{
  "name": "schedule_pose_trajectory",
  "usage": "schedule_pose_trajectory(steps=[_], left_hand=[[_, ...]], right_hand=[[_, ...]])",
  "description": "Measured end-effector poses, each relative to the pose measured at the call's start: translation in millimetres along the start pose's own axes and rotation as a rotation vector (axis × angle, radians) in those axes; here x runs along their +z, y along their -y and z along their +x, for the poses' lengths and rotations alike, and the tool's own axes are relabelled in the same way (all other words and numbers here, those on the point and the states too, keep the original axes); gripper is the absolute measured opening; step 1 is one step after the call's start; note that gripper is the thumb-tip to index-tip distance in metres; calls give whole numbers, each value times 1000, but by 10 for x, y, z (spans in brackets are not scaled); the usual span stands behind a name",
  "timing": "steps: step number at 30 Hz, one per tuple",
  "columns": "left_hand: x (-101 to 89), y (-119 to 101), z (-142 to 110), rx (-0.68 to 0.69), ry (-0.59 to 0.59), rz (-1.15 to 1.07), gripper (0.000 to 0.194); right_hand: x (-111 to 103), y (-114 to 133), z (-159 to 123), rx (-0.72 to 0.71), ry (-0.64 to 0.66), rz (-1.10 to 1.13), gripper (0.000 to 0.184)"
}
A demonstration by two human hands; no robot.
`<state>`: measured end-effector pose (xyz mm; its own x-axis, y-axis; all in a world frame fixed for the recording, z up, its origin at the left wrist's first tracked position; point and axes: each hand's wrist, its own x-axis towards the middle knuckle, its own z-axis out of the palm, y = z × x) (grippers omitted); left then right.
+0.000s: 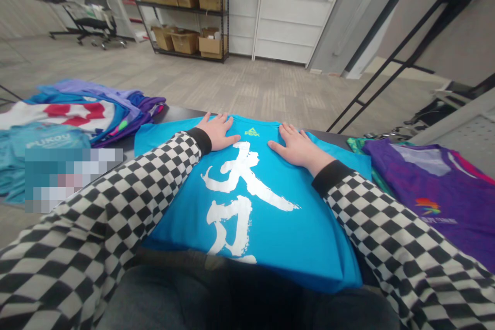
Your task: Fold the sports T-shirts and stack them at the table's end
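A bright blue T-shirt [270, 237] lies spread out front side up, its collar at the far edge and its hem towards me. Large white brush-style characters run down its middle, below a small yellow-green logo. My left hand [217, 131] rests flat near the collar on the left, fingers apart. On the other side of the logo, my right hand [297, 145] presses flat on the shirt with its fingers spread. Neither hand grips the fabric. The shirt's lower edge hangs at my lap.
Piled shirts [96, 108] in blue, purple and white-red lie at the left. On the right is a purple shirt [417, 185] over a green one. Behind stand a shelf with cardboard boxes [185, 41], an office chair [93, 5] and a black metal frame [390, 67].
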<state>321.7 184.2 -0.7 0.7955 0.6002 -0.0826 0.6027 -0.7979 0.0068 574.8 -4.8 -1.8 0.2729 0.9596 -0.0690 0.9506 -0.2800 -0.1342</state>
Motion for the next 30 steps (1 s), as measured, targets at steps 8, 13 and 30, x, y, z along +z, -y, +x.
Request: schedule_pose_trajectory(steps=[8,13,30], left_hand=[[-3,3,-12,35,-4,-12,94],[28,43,-7,-6,41,-35,97],[55,59,-13,-27,46,-21,99]], right_hand=[[-44,10,-95,-60,-120,-80,105],[-20,-14,-113,2,-14,-13,107],[-100,-693,-264,187,-47,82,99]])
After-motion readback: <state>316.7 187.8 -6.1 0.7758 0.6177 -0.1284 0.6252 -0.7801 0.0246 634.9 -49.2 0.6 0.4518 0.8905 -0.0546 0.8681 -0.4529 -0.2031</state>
